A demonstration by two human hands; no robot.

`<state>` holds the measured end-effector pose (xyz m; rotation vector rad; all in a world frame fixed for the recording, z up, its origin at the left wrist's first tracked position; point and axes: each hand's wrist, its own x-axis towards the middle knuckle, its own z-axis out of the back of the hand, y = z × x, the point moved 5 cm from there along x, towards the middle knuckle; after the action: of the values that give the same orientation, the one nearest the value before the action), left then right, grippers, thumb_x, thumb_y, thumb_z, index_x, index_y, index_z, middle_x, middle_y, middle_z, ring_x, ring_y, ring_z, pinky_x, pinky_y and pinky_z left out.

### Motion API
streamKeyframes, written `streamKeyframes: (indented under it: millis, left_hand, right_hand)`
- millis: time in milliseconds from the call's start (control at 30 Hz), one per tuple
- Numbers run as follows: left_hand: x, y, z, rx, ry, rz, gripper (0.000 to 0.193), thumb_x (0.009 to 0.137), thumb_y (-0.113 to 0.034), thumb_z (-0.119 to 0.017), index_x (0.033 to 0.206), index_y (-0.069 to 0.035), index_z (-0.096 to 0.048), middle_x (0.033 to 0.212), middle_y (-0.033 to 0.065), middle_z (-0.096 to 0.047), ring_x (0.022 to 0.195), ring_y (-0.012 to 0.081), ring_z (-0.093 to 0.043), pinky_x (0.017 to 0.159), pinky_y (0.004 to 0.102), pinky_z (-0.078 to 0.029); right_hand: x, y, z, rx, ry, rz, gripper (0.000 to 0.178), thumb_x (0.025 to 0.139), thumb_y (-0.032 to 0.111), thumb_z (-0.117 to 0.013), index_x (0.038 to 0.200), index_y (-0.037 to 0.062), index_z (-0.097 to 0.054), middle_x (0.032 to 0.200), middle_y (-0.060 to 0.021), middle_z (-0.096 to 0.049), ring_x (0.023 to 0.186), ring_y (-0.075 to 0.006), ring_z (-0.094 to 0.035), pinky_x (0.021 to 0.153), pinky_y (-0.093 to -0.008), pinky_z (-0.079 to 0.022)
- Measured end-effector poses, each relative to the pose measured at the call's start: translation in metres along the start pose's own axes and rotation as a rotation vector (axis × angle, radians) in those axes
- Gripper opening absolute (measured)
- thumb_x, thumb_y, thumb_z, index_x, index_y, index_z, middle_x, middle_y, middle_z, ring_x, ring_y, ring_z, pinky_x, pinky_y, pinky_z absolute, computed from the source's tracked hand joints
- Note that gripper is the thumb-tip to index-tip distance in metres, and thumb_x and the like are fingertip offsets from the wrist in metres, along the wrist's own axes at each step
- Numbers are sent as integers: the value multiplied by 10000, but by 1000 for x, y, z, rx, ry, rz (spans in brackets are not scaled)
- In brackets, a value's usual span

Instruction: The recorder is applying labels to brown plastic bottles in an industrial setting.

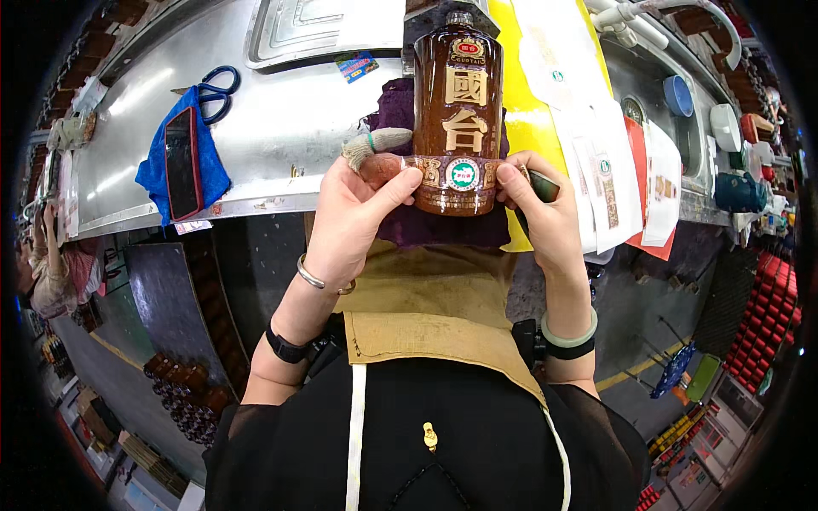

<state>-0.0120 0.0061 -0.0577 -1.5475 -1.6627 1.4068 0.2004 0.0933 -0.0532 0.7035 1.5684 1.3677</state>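
A brown glass bottle (457, 77) with raised gold characters lies on a dark purple cloth (394, 106), its neck pointing away from me. Across its lower part runs a clear label strip (434, 172) with gold marks and a round green-and-white emblem. My left hand (358, 200) pinches the strip's left end, beyond the bottle's side; a grey knitted finger cover (379, 142) sits on one finger. With its thumb at the strip's right end, my right hand (545, 209) is closed against the bottle. A dark green, smooth-edged piece (544, 187) is tucked in its fingers; its kind is unclear.
A phone (181, 162) on a blue cloth (152, 170) and blue-handled scissors (220, 94) lie left on the metal bench (273, 119). A metal tray (290, 34) is behind. Right are a yellow sheet (528, 102), printed white sheets (596, 128) and a sink (648, 85).
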Motion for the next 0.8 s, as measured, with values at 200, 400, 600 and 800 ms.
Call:
streamKeyframes:
  millis: [200, 400, 600, 800]
  left_hand:
    - [0, 2, 1, -11, 4, -9, 467, 943, -14, -774, 1378, -4, -604, 1021, 24, -683, 930, 95, -639, 826, 266, -543]
    - [0, 3, 1, -27, 3, -3, 467, 946, -16, -773, 1380, -8, -601, 1032, 20, -675, 944, 95, -638, 830, 265, -542]
    - [0, 2, 1, -31, -6, 14, 470, 944, -22, -777, 1379, -13, -600, 1044, 20, -670, 949, 97, -636, 828, 268, -541]
    - [0, 3, 2, -22, -16, 20, 461, 953, -37, -775, 1376, -6, -595, 1055, 18, -666, 957, 102, -636, 829, 274, -541]
  right_hand:
    - [1, 2, -3, 31, -23, 17, 196, 1020, 201, -729, 961, 17, -698, 793, 37, -609, 762, -44, -548, 698, -219, -442]
    - [0, 4, -3, 13, -24, 7, 198, 1023, 208, -728, 968, 19, -701, 791, 39, -607, 760, -44, -543, 693, -221, -438]
    - [1, 0, -1, 24, -19, -8, 211, 1023, 223, -729, 969, 21, -702, 787, 43, -605, 751, -39, -528, 682, -218, -419]
    - [2, 0, -1, 15, -11, 12, 220, 1025, 226, -726, 965, 16, -701, 785, 41, -607, 750, -38, -526, 681, -221, -418]
